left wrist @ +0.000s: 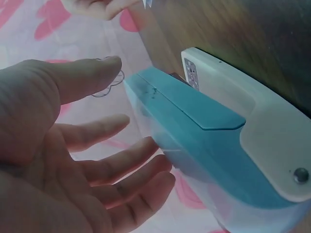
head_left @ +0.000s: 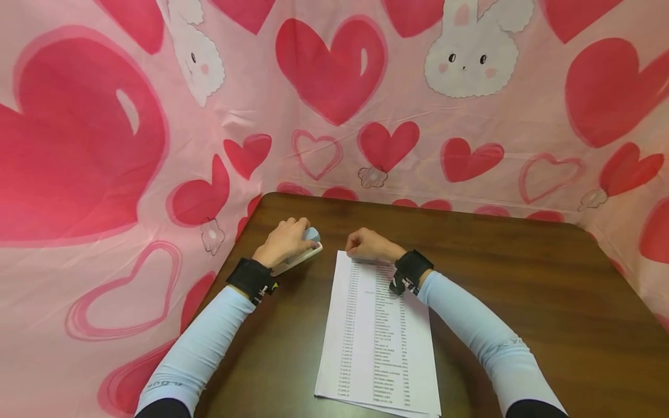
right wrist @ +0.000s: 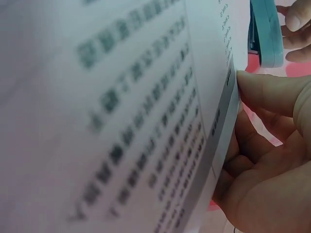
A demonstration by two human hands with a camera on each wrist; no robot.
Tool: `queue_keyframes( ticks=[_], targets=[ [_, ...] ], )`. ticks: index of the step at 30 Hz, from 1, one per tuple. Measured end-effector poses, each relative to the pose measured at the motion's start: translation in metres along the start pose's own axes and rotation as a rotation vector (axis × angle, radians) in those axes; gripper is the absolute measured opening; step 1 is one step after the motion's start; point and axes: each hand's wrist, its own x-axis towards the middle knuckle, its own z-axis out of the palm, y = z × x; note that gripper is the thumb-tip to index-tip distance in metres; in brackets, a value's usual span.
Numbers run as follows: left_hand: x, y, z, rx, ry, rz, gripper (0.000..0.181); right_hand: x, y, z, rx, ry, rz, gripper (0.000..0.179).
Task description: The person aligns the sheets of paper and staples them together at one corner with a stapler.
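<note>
A blue and white stapler [left wrist: 194,131] stands on the table at the left in the head view, its long pale base [head_left: 298,259] angled toward the papers. My left hand [head_left: 284,242] is over it; in the left wrist view the fingers are spread and relaxed, with the fingertips close along the blue top. A stack of printed paper sheets [head_left: 360,337] lies in front of me. At its far left corner my right hand [head_left: 373,246] pinches the edge, thumb [right wrist: 265,92] on the printed face and the other fingers curled behind.
The dark wooden table [head_left: 522,302] reaches away to the right of the papers. A pink cloth [head_left: 334,139] with hearts and rabbits hangs along its far and left sides. Black straps with small cameras [head_left: 413,270] are worn on both wrists.
</note>
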Motion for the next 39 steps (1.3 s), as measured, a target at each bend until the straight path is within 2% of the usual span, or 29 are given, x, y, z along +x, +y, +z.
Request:
queue_keyframes(
  ticks=[6, 11, 22, 27, 35, 39],
  targets=[
    [0.006, -0.007, 0.005, 0.03, -0.05, -0.037, 0.056, 0.002, 0.002, 0.003, -0.047, -0.032, 0.007, 0.005],
    [0.01, -0.012, 0.007, 0.046, -0.067, -0.026, 0.049, 0.004, 0.003, 0.001, -0.077, -0.034, -0.002, 0.004],
    [0.014, -0.009, 0.009, 0.043, -0.083, -0.017, 0.045, 0.011, 0.002, 0.002, -0.079, -0.053, -0.001, 0.004],
    [0.012, 0.0, 0.009, 0.071, -0.091, 0.028, 0.042, 0.011, 0.002, 0.001, -0.095, -0.047, -0.006, 0.004],
    [0.008, 0.012, 0.015, 0.112, -0.064, 0.11, 0.038, 0.01, 0.001, 0.002, -0.064, -0.055, -0.016, 0.005],
    [0.007, 0.018, 0.017, 0.109, -0.074, 0.133, 0.037, 0.008, 0.001, 0.003, -0.049, -0.063, -0.005, 0.006]
  ],
)
